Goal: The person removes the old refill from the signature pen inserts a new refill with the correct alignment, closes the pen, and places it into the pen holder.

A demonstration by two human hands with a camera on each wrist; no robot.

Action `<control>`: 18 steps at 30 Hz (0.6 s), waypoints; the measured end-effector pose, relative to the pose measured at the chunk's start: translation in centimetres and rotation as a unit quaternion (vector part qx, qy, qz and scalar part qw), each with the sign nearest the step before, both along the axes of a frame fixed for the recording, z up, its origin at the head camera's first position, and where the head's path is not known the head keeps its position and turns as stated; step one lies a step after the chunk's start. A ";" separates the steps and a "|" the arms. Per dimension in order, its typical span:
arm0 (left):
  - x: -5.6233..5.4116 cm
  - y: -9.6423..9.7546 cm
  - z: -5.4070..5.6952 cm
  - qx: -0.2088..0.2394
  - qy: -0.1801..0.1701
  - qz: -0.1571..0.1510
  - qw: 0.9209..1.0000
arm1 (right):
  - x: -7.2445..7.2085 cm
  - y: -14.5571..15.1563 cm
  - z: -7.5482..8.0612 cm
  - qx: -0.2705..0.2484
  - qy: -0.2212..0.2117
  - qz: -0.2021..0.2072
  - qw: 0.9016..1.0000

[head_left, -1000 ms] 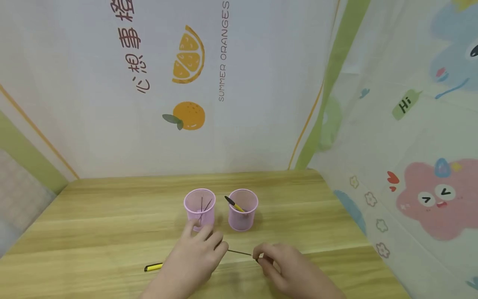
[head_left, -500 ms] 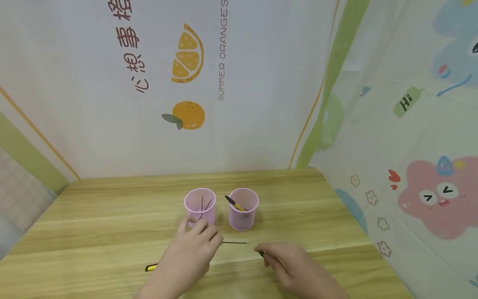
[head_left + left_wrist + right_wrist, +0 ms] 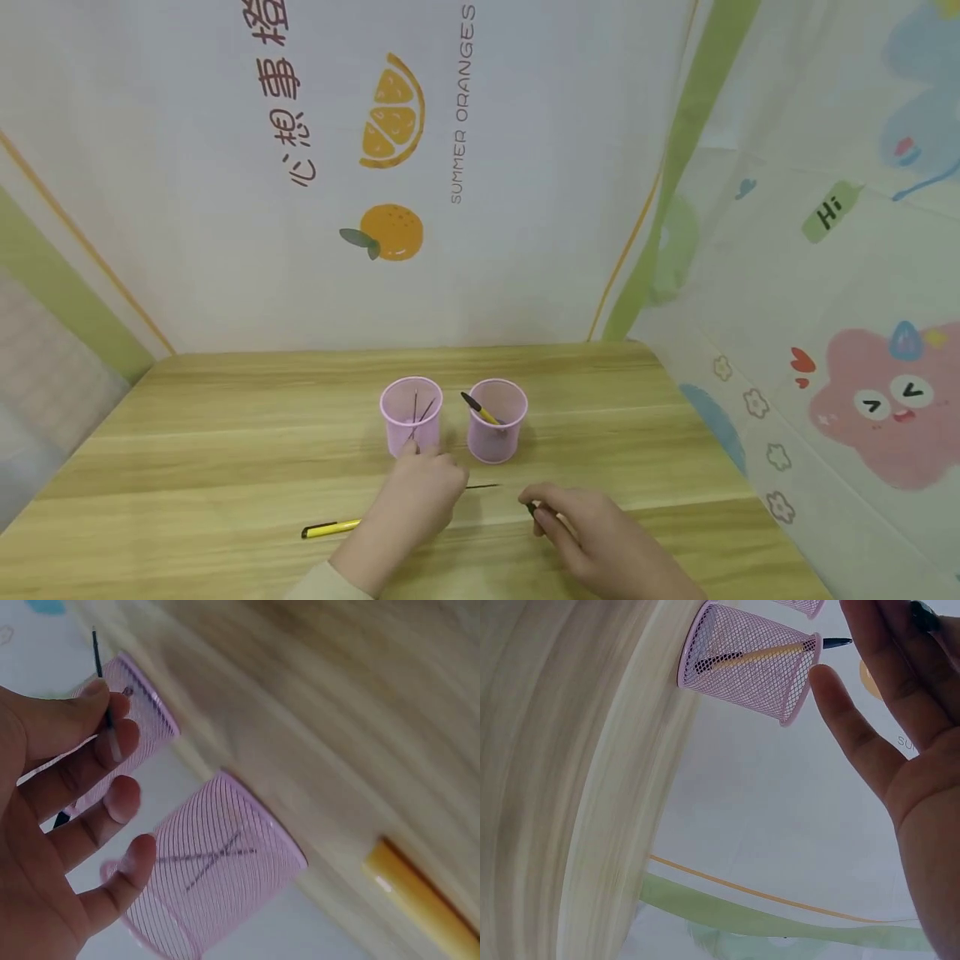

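Thin dark refill (image 3: 483, 486) pinched in left hand (image 3: 423, 500), just at 6 o'clock of left pink mesh cup (image 3: 411, 414) | right hand (image 3: 581, 529) fingers curled on a dark-tipped pen body (image 3: 534, 508) | second mesh cup (image 3: 497, 419) at 3 o'clock, pen inside; yellow pen (image 3: 330, 528) at 9 o'clock | pale wood-grain surface (image 3: 187, 433); orange-print fabric walls

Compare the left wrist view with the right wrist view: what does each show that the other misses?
Only the left wrist view shows the left hand pinching a thin dark refill between thumb and fingers, the mesh cup with thin refills close by its fingertips, and the end of a yellow pen barrel lying on the table.

Only the right wrist view shows the right hand and a yellow pen leaning inside the other mesh cup.

Both show the wooden table and that second pink cup.
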State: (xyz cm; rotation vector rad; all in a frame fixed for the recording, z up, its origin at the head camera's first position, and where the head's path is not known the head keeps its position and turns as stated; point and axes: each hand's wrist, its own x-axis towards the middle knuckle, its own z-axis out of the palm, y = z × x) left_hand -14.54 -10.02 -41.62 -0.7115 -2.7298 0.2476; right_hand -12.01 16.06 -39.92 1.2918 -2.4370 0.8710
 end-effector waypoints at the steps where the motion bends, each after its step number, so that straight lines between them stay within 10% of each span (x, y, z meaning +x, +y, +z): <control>1: -0.2 0.2 -0.2 -0.006 0.006 -0.002 1.000 | 0.0 0.0 0.0 0.000 0.000 0.001 1.000; 18: -1.4 1.1 -1.2 -0.071 0.029 -0.004 0.997 | -0.1 0.2 0.2 0.015 -0.033 -0.006 0.999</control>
